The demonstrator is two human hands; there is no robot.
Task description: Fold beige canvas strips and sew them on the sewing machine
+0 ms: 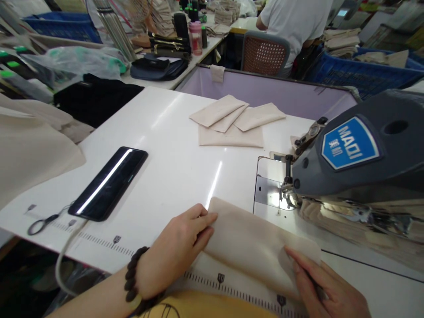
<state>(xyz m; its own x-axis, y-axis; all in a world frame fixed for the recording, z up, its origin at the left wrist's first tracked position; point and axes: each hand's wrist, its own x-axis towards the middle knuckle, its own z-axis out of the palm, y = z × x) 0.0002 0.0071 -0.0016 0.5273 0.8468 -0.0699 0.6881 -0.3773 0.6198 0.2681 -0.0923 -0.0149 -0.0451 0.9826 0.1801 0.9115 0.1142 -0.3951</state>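
A folded beige fabric piece lies slanted over the front edge of the white sewing table. My left hand, with a dark bead bracelet at the wrist, pinches its left corner between thumb and fingers. The fabric's right part is gripped by my right hand, thumb and forefinger closed on it. Something thin and greyish shows between those fingers, too hidden to name. Just beyond the right hand is the sewing machine; its presser foot stands apart from the fabric.
Several folded beige pieces are piled at the table's back. A black phone with a cable lies at left, near small scissors. More beige fabric rests at far left. Behind, a person in a white shirt sits near blue crates.
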